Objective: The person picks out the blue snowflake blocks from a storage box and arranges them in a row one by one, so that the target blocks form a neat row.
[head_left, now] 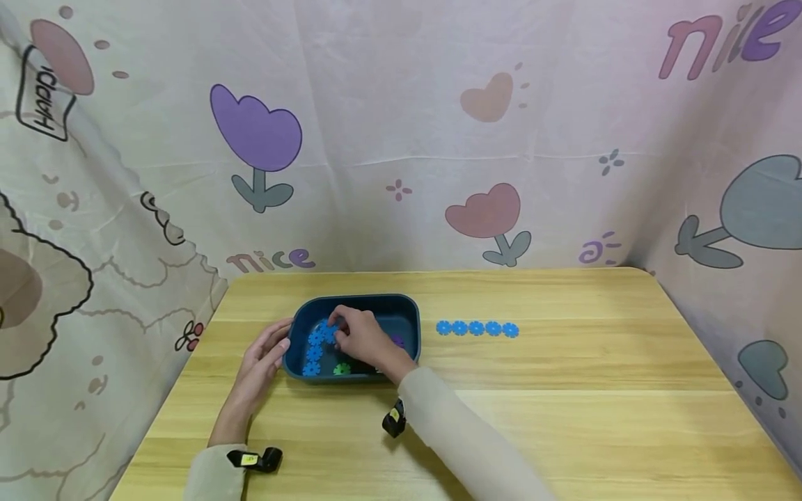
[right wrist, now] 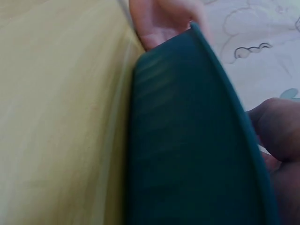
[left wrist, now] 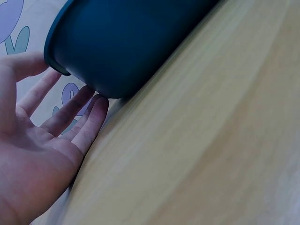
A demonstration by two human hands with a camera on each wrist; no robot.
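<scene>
My left hand [head_left: 258, 357], fingers spread, touches the dark-blue oblong plastic tub [head_left: 351, 380], likely steadying it. Inside, my right hand [head_left: 365, 339] meets blue flower-shaped discs [head_left: 314, 353]; I can't tell whether it pinches one.

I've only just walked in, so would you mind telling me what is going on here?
A person's left hand rests against the left end of a dark tub, while the right hand reaches in among blue pieces; whether it pinches one is hard to tell. A green piece and a purple piece also lie inside. Five more blue pieces sit in a row on the table, right of the tub.
</scene>
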